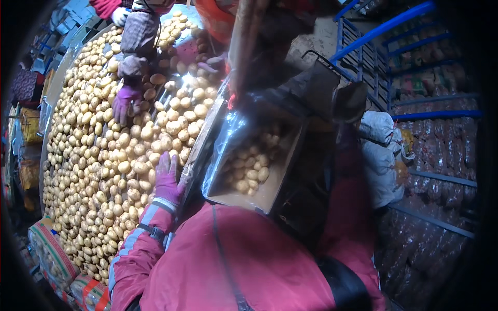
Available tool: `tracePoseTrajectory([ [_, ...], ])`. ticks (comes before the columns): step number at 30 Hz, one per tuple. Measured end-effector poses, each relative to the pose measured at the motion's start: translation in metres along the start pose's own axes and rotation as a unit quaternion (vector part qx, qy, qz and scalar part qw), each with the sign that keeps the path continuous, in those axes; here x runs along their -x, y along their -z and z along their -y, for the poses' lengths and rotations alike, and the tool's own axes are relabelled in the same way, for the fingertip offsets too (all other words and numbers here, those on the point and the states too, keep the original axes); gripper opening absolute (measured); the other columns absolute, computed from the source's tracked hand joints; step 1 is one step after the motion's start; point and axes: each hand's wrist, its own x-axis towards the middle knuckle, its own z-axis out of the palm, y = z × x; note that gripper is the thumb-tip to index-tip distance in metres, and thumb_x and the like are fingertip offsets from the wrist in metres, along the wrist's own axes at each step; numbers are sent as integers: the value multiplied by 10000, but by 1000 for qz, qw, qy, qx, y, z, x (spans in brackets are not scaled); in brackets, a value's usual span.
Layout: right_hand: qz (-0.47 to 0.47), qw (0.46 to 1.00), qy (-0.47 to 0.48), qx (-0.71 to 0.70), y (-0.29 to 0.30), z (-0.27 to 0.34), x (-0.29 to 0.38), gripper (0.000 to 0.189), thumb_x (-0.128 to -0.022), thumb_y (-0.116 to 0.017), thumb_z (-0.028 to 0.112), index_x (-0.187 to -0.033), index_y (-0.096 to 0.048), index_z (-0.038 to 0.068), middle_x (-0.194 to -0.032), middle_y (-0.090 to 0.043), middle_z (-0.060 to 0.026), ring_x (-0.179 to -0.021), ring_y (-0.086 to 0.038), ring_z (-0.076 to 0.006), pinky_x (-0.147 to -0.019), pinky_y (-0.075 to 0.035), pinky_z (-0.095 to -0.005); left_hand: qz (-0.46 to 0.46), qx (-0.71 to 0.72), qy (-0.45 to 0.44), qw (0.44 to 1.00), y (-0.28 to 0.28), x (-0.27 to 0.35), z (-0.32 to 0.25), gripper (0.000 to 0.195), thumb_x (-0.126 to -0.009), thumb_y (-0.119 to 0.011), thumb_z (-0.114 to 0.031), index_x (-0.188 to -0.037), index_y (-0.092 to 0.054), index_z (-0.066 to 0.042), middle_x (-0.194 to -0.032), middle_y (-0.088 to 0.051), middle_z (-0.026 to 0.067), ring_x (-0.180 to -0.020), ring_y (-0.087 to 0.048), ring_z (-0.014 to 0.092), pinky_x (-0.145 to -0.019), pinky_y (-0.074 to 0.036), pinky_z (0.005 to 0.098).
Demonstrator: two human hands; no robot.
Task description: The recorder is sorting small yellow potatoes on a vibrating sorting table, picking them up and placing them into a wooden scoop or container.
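My left hand, in a purple glove, rests on the near edge of a broad heap of potatoes, beside the table's raised wooden rim. Its fingers are slightly apart and hold nothing that I can see. My right arm reaches forward in shadow on the right; my right hand is dark and blurred at its end, near a dark sack or cloth, and its grip cannot be made out. Between my arms, in front of my body, stands a cardboard box lined with clear plastic, partly filled with potatoes.
Across the heap, another person's purple-gloved hand touches potatoes; other people's sleeves show at the top. A blurred post rises beyond the box. Blue metal racks, white sacks and stacked bags line the right side. Packed bags lie lower left.
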Motion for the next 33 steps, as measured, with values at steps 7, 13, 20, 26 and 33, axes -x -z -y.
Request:
tracePoseTrajectory([
  [7, 90, 994, -29, -50, 85, 32, 146, 211, -940, -586, 269, -914, -628, 64, -703, -629, -58, -548, -592, -147, -480, -464, -269, 26, 20, 9, 999, 1, -11, -14, 841, -891, -577, -516, -1556, -279, -97, -1603, -227, 244, -1489, -202, 421, -1195, -174, 538],
  [13, 225, 967, -98, -63, 57, 41, 223, 219, -939, -583, 277, -912, -626, 64, -698, -627, -60, -545, -590, -149, -478, -462, -269, -77, -14, -12, 997, 12, -5, -20, 773, -829, -666, -393, -1487, -397, -91, -1495, -399, 240, -1381, -371, 421, -1130, -300, 483],
  [20, 358, 919, -162, -39, -10, 49, 268, 229, -939, -579, 286, -910, -623, 63, -693, -626, -62, -542, -587, -151, -477, -460, -269, -79, -32, 15, 996, 51, 19, -10, 618, -858, -641, -319, -1427, -474, -144, -1456, -436, 208, -1365, -385, 399, -1108, -318, 515],
  [26, 431, 880, -200, -2, -61, 58, 285, 237, -938, -576, 293, -908, -621, 63, -688, -624, -64, -539, -585, -153, -475, -458, -270, -54, -142, 27, 988, 30, -20, 39, 494, -900, -605, -361, -1351, -545, -169, -1380, -498, 194, -1319, -429, 371, -1067, -362, 531],
  [33, 466, 856, -221, 40, -97, 69, 292, 247, -938, -572, 302, -906, -619, 62, -683, -622, -67, -536, -583, -155, -473, -456, -270, 100, -107, 177, 973, 75, -133, 82, 691, -908, -564, -451, -1496, -404, -126, -1547, -373, 165, -1472, -261, 354, -1183, -231, 516],
])
